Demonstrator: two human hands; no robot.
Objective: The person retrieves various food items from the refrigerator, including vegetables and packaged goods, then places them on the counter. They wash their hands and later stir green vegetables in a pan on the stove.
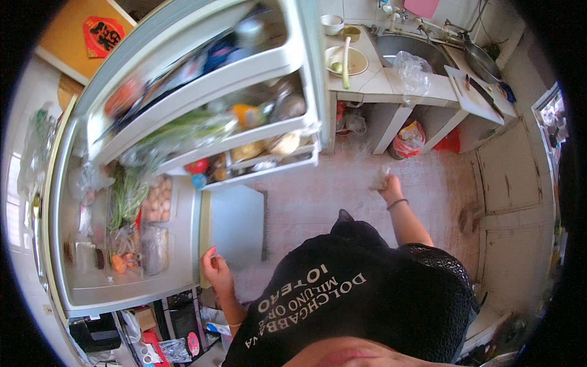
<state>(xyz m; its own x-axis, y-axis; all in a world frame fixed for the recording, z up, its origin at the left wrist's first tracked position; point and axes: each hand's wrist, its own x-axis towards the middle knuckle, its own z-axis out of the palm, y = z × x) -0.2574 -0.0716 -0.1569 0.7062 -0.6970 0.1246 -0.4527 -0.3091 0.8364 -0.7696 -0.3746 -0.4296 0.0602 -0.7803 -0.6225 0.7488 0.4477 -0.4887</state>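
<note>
My left hand is raised beside the front edge of the open refrigerator compartment, fingers loosely curled and apart, with nothing seen in them. To the right, my right hand grips a small crumpled whitish item over the tiled floor; blur hides whether it is plastic or cloth. Inside the refrigerator are eggs, leafy green vegetables in plastic, orange pieces in a clear bag and a wrapped block-like package. The refrigerator door stands wide open, its shelves holding bagged greens and other food.
Beyond the door, a tiled counter carries a bowl with a green onion stalk across it. A sink, a plastic bag and a knife on a white cutting board are there. Below stands a lined bin.
</note>
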